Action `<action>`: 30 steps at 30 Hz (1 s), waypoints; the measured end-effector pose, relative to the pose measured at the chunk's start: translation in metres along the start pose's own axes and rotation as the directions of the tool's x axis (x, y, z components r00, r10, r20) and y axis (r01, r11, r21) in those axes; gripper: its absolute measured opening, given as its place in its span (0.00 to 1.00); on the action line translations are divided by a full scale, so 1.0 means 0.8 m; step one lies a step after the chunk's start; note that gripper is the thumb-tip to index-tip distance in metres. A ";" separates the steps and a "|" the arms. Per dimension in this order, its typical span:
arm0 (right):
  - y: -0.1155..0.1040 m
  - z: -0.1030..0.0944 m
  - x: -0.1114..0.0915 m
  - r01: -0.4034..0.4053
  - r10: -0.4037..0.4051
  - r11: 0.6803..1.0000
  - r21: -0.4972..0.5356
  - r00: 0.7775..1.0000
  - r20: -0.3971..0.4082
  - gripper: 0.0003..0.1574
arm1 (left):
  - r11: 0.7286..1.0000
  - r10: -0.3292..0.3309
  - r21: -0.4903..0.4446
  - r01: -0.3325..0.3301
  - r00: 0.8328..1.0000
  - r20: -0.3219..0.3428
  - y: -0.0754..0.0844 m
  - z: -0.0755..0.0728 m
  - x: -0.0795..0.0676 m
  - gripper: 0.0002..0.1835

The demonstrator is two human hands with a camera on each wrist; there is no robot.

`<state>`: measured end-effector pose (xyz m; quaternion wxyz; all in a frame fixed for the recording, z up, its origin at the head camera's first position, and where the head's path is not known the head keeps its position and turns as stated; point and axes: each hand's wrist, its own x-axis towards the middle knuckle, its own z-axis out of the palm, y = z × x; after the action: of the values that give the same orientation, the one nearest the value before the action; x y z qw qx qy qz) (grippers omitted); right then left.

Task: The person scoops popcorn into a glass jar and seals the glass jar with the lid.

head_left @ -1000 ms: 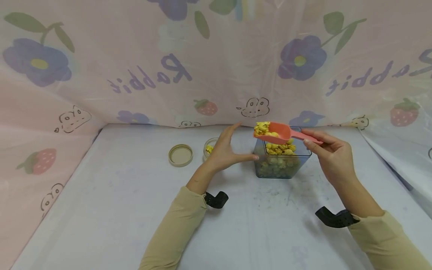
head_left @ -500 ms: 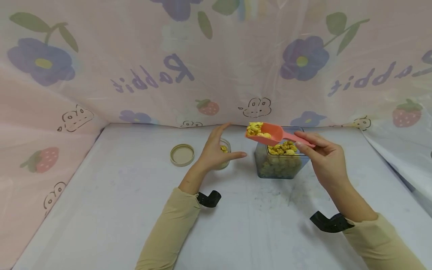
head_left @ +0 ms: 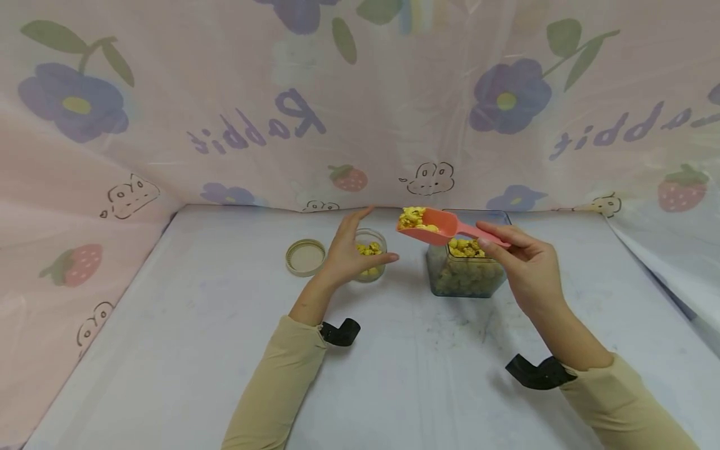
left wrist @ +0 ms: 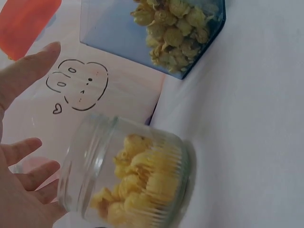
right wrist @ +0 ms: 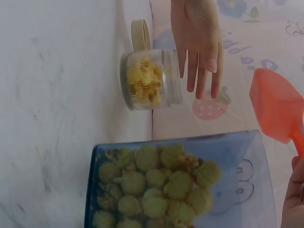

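Scoop (head_left: 443, 224) shifted left | smudged white tabletop (head_left: 405, 381) | pink floral sheet (head_left: 388, 119) behind

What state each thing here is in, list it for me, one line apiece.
Scoop: held aloft, popcorn at its front end.
Glass jar: upright, uncovered, partly filled with popcorn.
Blue container: upright, uncovered, partly filled with popcorn.
Round lid: off, lying flat on the table.
Left hand: spread near the glass jar, not gripping it.
Right hand: gripping the scoop by its handle.
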<state>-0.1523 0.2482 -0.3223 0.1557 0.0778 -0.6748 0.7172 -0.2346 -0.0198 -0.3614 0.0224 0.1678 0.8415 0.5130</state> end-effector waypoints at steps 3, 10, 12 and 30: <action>0.000 0.004 0.000 -0.012 0.012 1.000 -0.019 1.000 0.002 0.18 | 1.000 -0.013 -0.005 0.013 1.000 -0.005 -0.003 -0.004 -0.002 0.54; 0.001 0.014 -0.002 -0.011 0.011 0.999 -0.039 1.000 0.009 0.18 | 0.999 -0.041 -0.014 0.040 0.999 -0.002 -0.011 -0.011 -0.004 0.54; 0.001 0.017 -0.003 -0.010 0.010 0.999 -0.043 1.000 0.008 0.18 | 0.999 -0.038 -0.019 0.038 0.999 0.012 -0.014 -0.012 -0.004 0.54; 0.016 0.054 -0.022 0.086 -0.100 0.982 -0.171 0.992 -0.079 0.18 | 1.000 -0.020 -0.005 0.020 0.997 0.080 -0.044 -0.019 -0.007 0.45</action>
<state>-0.1441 0.2028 -0.3366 0.2245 0.0644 -0.7206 0.6529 -0.2415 -0.0494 -0.3860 0.0616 0.1798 0.8401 0.5081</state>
